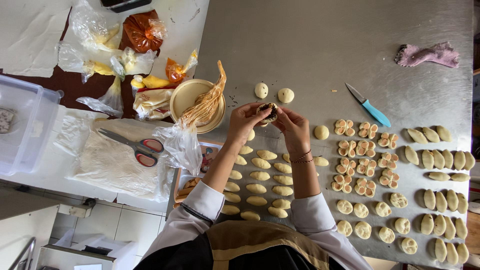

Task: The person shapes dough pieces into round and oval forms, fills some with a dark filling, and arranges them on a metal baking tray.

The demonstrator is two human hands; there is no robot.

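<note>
Seen from above, a person's left hand point(243, 121) and right hand point(293, 127) meet over a steel table point(320, 45), fingers of both pinched closed around a small round of dough with dark filling point(268, 112). Two plain dough balls point(273, 93) lie just beyond it, and rows of shaped dough pieces point(260, 177) sit below the forearms. A blue-handled knife point(370, 105) lies to the right, red-handled scissors point(134, 146) to the left.
</note>
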